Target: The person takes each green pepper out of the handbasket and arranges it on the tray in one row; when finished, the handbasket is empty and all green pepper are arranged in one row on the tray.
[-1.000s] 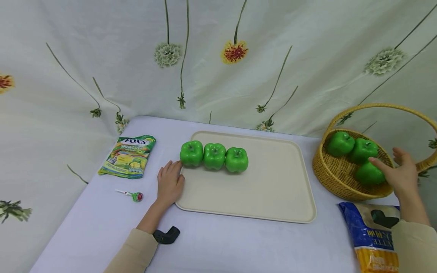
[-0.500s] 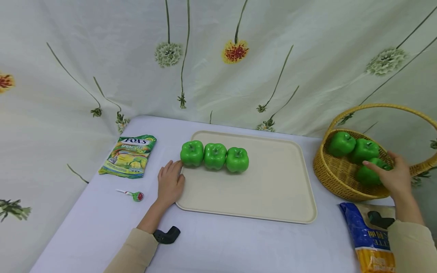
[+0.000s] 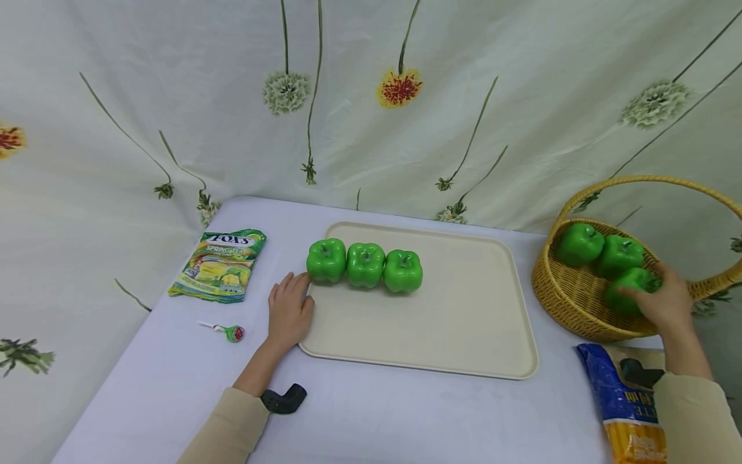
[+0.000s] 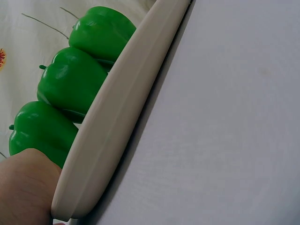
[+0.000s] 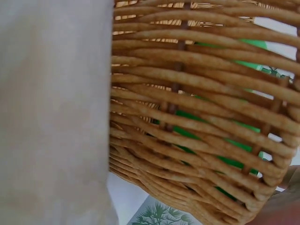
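Our right hand (image 3: 666,299) has moved leftward since a second ago, its grip now narrowed round the nearest green pepper (image 3: 630,283) inside the basket (image 3: 551,290): held, not yet out. Our left hand (image 3: 290,312) rests loosely at the left rim of the smooth, round-cornered tray (image 3: 452,328). Glossy, lobed pepper; coarse, ridged wicker.
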A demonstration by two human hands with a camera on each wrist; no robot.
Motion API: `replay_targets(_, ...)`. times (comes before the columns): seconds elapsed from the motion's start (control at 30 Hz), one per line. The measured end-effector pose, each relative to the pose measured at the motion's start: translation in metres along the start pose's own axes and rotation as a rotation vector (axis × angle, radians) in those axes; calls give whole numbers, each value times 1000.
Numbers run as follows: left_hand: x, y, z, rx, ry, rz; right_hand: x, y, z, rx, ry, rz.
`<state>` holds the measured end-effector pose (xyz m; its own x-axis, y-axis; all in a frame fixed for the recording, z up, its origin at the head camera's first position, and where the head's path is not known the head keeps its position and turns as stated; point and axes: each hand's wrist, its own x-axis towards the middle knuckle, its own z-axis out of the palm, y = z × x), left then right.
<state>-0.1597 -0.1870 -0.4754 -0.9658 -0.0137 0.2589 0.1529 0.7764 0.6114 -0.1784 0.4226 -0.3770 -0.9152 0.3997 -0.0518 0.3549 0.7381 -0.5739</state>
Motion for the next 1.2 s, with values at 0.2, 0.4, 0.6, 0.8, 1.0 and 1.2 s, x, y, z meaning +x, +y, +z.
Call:
replay_targets(0.2,0,-1,1,7,-4,-2,-1,0,0,-98,-13,-6)
replay_targets(0.4,1,-1,1,1,-7,-2,-4,-2,0,-100,-7,7)
replay_targets(0.6,1,-1,1,4,-10,-1,-9,-5,0,-76,2,23)
replay_targets(0.8,0,0,0,6,-3,5,-12,-10,-3,-36,43,20)
replay_targets(1.0,0,0,-1,5,-8,6,-3,2,-1,-17,108,43)
replay_targets(1.2,0,0,0,2,-9,7,-24,-24,-11,-19,154,36)
